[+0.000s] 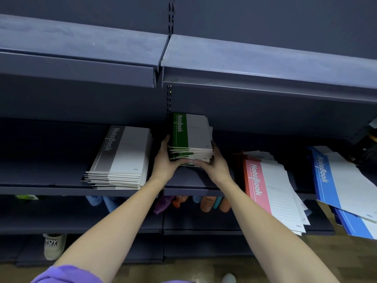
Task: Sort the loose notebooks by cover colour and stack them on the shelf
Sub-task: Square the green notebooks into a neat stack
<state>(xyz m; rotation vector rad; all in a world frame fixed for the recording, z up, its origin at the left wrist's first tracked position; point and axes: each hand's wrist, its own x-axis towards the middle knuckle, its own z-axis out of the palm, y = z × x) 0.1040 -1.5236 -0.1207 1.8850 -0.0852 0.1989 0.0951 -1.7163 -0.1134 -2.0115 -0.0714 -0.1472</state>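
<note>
Squeezing a stack of green-and-white paper notebooks (190, 137) between left hand (164, 162) and right hand (214, 165) on the dark metal shelf (189, 178), grey-covered pile (122, 158) alongside.

A single wide-angle head camera looks forward and slightly down along both bare forearms, close to a dark shelf (189, 180) at about chest height, with upper shelving filling the top and floor (265, 268) showing at the bottom.

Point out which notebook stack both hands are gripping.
The green-spined notebook stack, clasped between left hand and right hand; grey, pink and blue stacks lie untouched.
</note>
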